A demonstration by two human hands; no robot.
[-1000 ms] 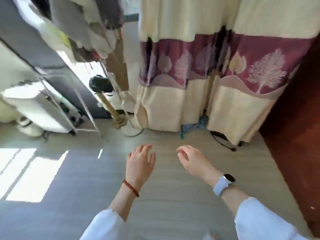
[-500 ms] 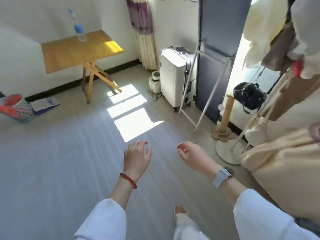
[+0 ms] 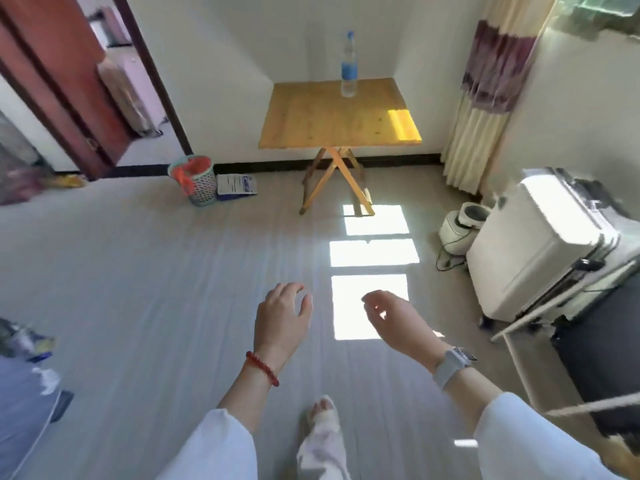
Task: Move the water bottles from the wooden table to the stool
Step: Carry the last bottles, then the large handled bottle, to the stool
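1. Standing upright near the far edge of the table [image 3: 332, 123], the bottle [image 3: 348, 65] is seen straight ahead and well apart from both hands, across a wide stretch of bare floor; its long axis is vertical, cap up.
2. The left hand [image 3: 282, 322] is held out palm down with fingers loosely spread and slightly curled; nothing is held in it.
3. The right hand [image 3: 393, 318] is likewise empty, its fingers curved and parted with the thumb apart.
4. The bottle is lined up roughly between the two hands, a shade toward the right one, so neither is clearly nearer; the right hand is judged the marginally better placed.
5. No stool can be seen in this view.
6. Compared with half a second earlier, the table is now centred ahead rather than off to the upper left, the suitcase [image 3: 540, 244] is shifted to the right edge, and the hands are posed much the same.
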